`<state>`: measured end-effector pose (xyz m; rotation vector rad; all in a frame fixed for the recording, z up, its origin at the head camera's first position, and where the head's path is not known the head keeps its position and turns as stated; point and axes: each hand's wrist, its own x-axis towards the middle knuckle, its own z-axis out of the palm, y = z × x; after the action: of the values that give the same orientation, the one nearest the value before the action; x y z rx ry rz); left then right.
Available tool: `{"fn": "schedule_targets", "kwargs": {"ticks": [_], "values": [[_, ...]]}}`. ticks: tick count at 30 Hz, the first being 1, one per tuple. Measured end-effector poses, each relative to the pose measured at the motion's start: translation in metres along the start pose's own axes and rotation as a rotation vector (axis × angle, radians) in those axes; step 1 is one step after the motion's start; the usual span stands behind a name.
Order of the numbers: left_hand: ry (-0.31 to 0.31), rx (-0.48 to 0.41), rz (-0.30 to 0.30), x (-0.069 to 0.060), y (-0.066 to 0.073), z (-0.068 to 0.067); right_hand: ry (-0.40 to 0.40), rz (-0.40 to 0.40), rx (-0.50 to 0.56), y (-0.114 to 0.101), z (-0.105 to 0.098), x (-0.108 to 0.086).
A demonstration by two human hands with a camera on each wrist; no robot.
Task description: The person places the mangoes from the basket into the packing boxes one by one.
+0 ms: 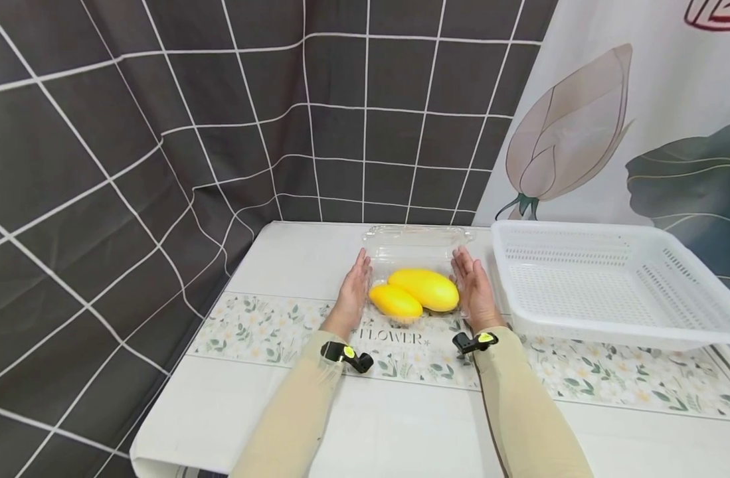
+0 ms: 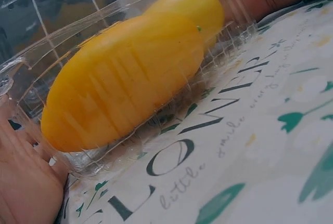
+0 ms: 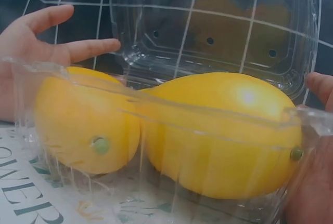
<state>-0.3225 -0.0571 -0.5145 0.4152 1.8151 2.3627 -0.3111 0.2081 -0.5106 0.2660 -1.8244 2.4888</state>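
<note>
Two yellow mangoes lie side by side in a clear plastic clamshell box (image 1: 417, 234), whose lid stands raised at the back. The smaller mango (image 1: 394, 302) is at the left front, and the larger mango (image 1: 427, 289) is beside it on the right. My left hand (image 1: 353, 291) is upright along the box's left side, fingers extended. Along the opposite side, my right hand (image 1: 475, 291) also has straight fingers. In the right wrist view, spread left-hand fingers (image 3: 93, 50) show behind the left wall. Whether either palm presses on the plastic, I cannot tell.
A white perforated plastic basket (image 1: 624, 333) stands on the table to the right of my right hand. The white tablecloth (image 1: 400, 418) has a floral band with lettering. A dark gridded curtain (image 1: 335, 133) hangs behind and at the left; a flower-printed curtain (image 1: 570, 126) hangs at the right.
</note>
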Motion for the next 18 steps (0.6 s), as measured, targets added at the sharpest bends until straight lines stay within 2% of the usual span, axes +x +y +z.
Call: {"fn": "schedule_targets", "kwargs": {"ticks": [4, 7, 10, 15, 18], "values": [[-0.003, 0.001, 0.001, -0.0007, -0.0008, 0.0013, -0.011, 0.016, -0.033, 0.0001, 0.0011, -0.0014], [0.013, -0.005, -0.022, 0.0006, -0.0016, 0.0018, -0.023, 0.02, -0.034, 0.0004, 0.0023, -0.0008], [0.033, 0.001, -0.051, 0.0015, -0.0018, 0.0027, -0.024, 0.01, -0.026, 0.0015, 0.0029, 0.0006], [0.052, 0.013, -0.063, 0.0044, -0.0003, 0.0051, -0.028, -0.009, -0.024, 0.0026, 0.0019, 0.0048], [0.059, -0.01, -0.074, 0.0079, -0.0003, 0.0058, -0.029, -0.017, -0.006, 0.0033, 0.001, 0.0075]]}}
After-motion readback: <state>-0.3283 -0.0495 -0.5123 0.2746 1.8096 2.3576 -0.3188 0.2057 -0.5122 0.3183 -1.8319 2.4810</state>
